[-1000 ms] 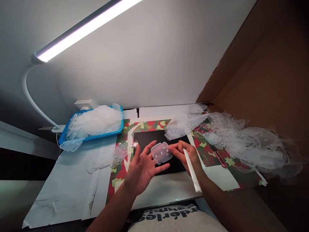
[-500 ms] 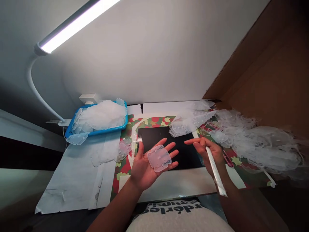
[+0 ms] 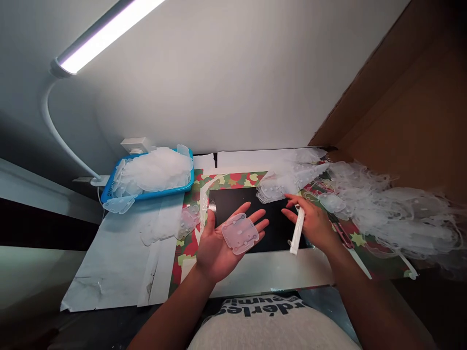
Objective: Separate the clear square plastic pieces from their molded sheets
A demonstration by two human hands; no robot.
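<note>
The translucent piece rests on the left grip — unclasped, palm up.

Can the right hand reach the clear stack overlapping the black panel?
Likely yes: the right hand is just beside the clear stack, nothing visibly between, though it holds a white strip.

The lamp glares upper left; the right edge seems blurred.

The left hand is turned palm upward, with its fingers spread and its thumb apart. The right hand points inward, index finger and thumb extended, a gap between their tips. The left forearm and the right forearm slant toward each other, bare.
</note>
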